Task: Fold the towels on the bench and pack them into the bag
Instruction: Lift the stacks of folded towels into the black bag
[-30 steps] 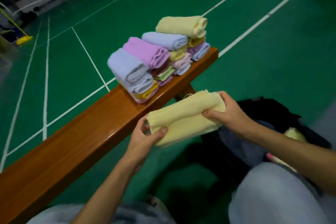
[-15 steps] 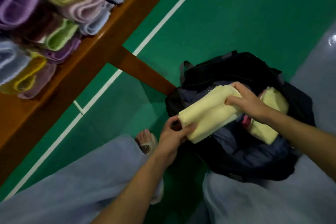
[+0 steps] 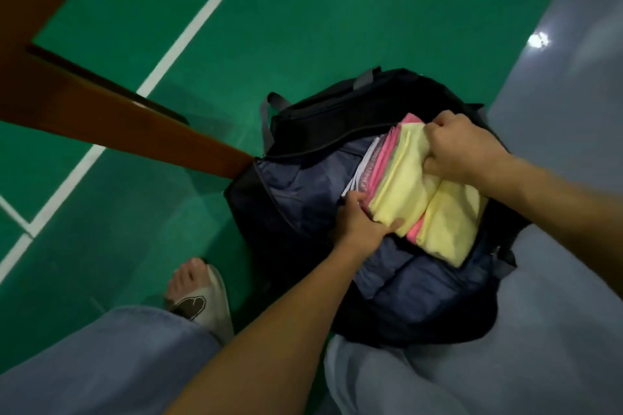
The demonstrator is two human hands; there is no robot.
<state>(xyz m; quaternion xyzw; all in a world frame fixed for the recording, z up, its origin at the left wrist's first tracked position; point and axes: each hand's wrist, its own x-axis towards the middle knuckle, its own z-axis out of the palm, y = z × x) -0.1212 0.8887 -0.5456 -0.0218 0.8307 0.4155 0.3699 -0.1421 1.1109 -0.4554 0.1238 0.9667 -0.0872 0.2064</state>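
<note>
Both my hands curl around the folded yellow towel (image 3: 401, 189), left hand (image 3: 362, 222) at its near end, right hand (image 3: 462, 148) at the far end, inside the open dark bag (image 3: 303, 192), where uneven pushing can undo its fold against the pink towel (image 3: 382, 162).

The floor (image 3: 320, 10) was green court surfacing with white lines (image 3: 199, 17); a grey strip (image 3: 573, 61) at right reflected a ceiling light (image 3: 538, 40).

green court floor (image 3: 337, 10), white line (image 3: 202, 13), beige sandal (image 3: 210, 300)
</note>
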